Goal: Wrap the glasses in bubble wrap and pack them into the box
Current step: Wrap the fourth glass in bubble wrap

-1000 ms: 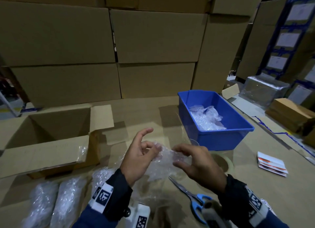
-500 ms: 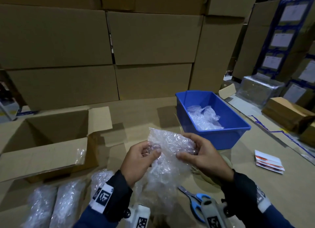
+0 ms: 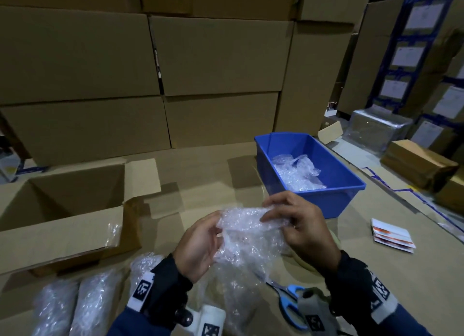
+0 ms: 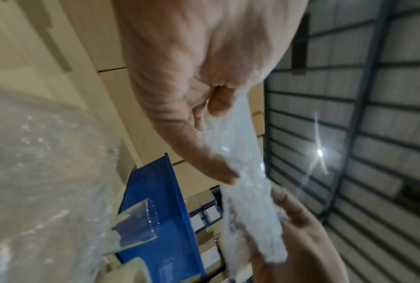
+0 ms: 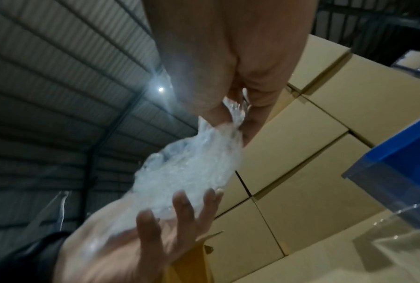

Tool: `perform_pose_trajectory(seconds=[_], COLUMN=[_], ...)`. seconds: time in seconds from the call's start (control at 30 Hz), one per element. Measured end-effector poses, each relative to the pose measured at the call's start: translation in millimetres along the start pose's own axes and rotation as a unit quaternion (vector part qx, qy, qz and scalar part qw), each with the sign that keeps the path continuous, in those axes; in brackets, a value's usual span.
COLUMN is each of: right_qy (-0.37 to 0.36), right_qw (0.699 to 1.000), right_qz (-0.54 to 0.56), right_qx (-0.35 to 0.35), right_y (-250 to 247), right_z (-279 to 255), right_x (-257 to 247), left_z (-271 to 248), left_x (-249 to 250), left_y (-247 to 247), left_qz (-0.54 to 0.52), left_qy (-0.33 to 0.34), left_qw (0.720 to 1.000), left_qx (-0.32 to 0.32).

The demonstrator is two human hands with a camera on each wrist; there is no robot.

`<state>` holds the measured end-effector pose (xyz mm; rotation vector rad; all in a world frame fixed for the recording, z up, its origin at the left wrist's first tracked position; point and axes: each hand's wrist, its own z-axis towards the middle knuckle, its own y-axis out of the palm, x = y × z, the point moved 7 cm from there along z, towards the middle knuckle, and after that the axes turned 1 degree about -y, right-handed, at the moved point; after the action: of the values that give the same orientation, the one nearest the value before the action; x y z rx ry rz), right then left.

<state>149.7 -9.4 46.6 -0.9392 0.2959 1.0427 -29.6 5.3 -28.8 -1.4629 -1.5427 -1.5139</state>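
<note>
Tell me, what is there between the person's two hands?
In the head view, a crumpled sheet of clear bubble wrap stretches between the left hand and right hand; both grip it.

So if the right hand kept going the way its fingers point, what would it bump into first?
The right hand points left, toward the left hand. First it would push further into the bubble wrap it already pinches, then probably meet the left hand's fingers, though depth is hard to judge.

Three wrapped bundles (image 3: 95, 303), one open box (image 3: 62, 225), one blue bin (image 3: 334, 200), one scissors (image 3: 288, 300), two hands (image 3: 251, 232)
</note>
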Motion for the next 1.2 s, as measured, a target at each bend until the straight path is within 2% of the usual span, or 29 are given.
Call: perform_pose_trajectory(seconds=[0.07,0.13,0.2,0.3,0.33,0.43,0.53,0.6,0.77,0.83,0.9,1.0,1.07,1.13,1.2], right_qy=[-0.037,-0.041,0.003,0.112,0.13,0.095,0.118,0.113,0.036,0.038,0.07,0.137,0.136,0.085,0.049], right_qw=[0.998,0.997,0.996,0.972,0.972,0.993,0.989,0.989,0.999,0.998,0.993,0.97,0.977,0.995,0.996], right_qz=[-0.038,-0.021,0.068,0.187,0.176,0.059,0.091,0.091,0.021,0.041,0.093,0.185,0.132,0.001,-0.078], right_qx=[-0.044,-0.069,-0.063,-0.082,-0.087,-0.045,0.012,0.009,0.03,0.037,0.012,-0.081,-0.103,-0.054,0.009], right_y=[8,12,8,12,16,19,12,13,17,16,13,13,9,-7,-26], right_z=[-2,-4,-5,-10,-13,-12,-6,-3,-1,-1,1,3,7,16,24], right_x=[-5,-5,1,15,18,21,27,26,12,17,23,27,32,35,38], left_z=[3,6,9,9,8,5,2,3,12,15,19,29,37,45,53], left_x=[-1,3,4,10,12,19,13,10,6,3,4,14,19,22,22], left_y=[-6,-1,-3,-3,-1,6,12,11,-2,-3,0,8,16,24,31], left_qz=[-0.009,0.03,0.036,0.029,0.042,0.061,0.076,0.104,0.126,0.13,0.098,0.051,0.036,0.045,0.077], left_qy=[-0.006,0.035,0.076,0.115,0.121,0.143,0.1,0.082,0.073,0.053,0.038,0.023,0.009,0.001,-0.004], left_qw=[1.0,0.999,0.996,0.993,0.992,0.988,0.992,0.991,0.984,0.983,0.989,0.994,0.997,0.998,0.996], left_qx=[0.001,-0.01,0.007,0.02,0.021,0.021,0.003,0.009,0.105,0.117,0.108,0.092,0.069,0.049,0.042])
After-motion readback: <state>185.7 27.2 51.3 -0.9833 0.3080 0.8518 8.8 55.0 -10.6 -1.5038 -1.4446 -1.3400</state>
